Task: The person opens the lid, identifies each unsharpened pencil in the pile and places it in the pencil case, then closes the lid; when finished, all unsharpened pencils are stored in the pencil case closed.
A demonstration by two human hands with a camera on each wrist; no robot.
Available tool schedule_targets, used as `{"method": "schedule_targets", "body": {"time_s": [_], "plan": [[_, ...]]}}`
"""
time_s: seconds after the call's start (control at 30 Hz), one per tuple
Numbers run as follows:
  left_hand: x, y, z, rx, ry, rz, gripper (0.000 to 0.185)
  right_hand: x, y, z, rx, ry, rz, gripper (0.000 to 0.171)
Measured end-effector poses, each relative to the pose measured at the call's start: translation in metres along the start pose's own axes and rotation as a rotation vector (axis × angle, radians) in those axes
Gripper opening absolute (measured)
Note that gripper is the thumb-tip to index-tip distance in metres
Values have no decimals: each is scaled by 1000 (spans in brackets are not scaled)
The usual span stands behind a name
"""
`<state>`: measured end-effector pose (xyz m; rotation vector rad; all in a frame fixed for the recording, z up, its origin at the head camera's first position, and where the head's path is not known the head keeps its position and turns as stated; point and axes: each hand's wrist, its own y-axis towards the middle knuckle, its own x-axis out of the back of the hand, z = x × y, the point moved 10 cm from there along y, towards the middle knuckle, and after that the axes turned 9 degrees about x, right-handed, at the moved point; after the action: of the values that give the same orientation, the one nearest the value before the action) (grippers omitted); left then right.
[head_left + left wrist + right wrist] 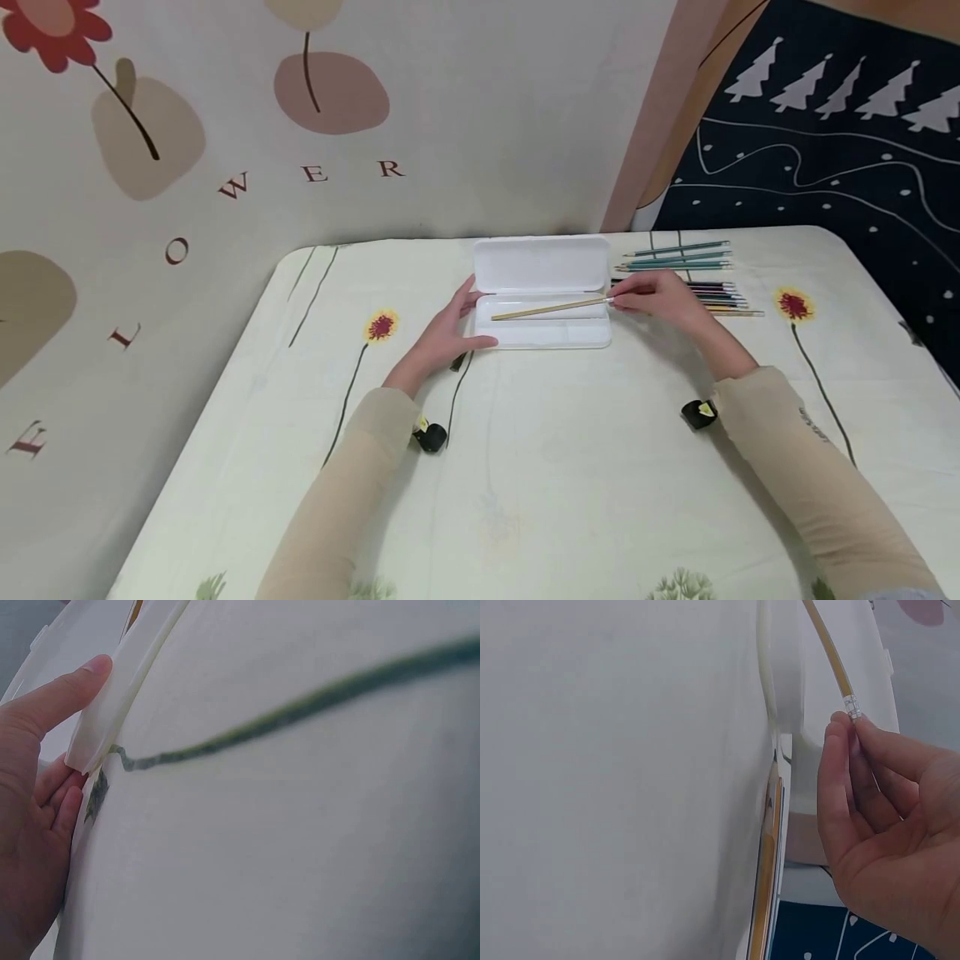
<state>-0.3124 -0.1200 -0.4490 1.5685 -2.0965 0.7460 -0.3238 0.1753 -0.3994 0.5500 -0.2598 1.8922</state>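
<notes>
A white pencil case (542, 335) lies with its lid (542, 265) raised at the back of the table. My left hand (444, 333) holds its left end, thumb at the front corner and fingers round the side; in the left wrist view the thumb (71, 688) lies over the rim. Between thumb and fingertips my right hand (660, 296) pinches a yellow pencil (547, 309) by its silvery ferrule end. The pencil slants across the case's tray, its other end pointing left. Whether it touches the tray I cannot tell.
Right of the case lie several green pencils (678, 257), several dark pencils (720, 293) and a yellow pencil (763, 889) among them. A patterned cloth covers the table (570, 467). A wall stands behind, with a dark tree-printed cloth (832, 158) on the right.
</notes>
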Motion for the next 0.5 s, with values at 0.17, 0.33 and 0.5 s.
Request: {"method": "schedule_targets", "body": {"time_s": [0.17, 0.33, 0.5], "plan": [[1, 0, -1, -7, -1, -5, 111, -6, 5, 1, 19, -19, -1, 26], [0, 1, -1, -10, -4, -4, 111, -11, 8, 3, 17, -75, 17, 22], [1, 0, -1, -2, -6, 0, 111, -14, 8, 5, 12, -69, 30, 23]]}}
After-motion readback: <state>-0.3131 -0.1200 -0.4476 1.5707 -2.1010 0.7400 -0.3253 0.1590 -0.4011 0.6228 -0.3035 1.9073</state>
